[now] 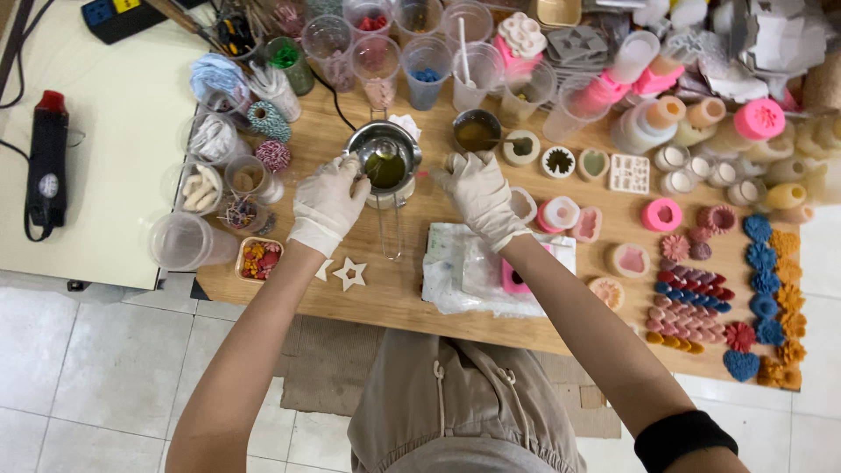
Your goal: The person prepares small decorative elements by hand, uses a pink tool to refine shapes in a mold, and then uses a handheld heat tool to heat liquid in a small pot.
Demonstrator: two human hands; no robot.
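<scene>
**Fingers at the metal pot**

Fingers [343, 175] of gloved left hand [328, 203] curl closed against the rim of the metal pot [384, 156]. Pot stands on the wooden tabletop [403, 289], yellowish liquid inside. Right hand [477, 188] just beside it, fingers bent; grip cannot be told. Star cutouts [349, 273] lie near the left wrist.

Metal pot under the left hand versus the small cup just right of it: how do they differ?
The metal pot is wider and shiny silver, while the small cup is narrower and darker. The pot holds yellow-green liquid; the cup holds amber-brown liquid. The left hand touches the pot's rim, and the right hand sits just below the cup. Both stand upright on the wooden table.
</scene>
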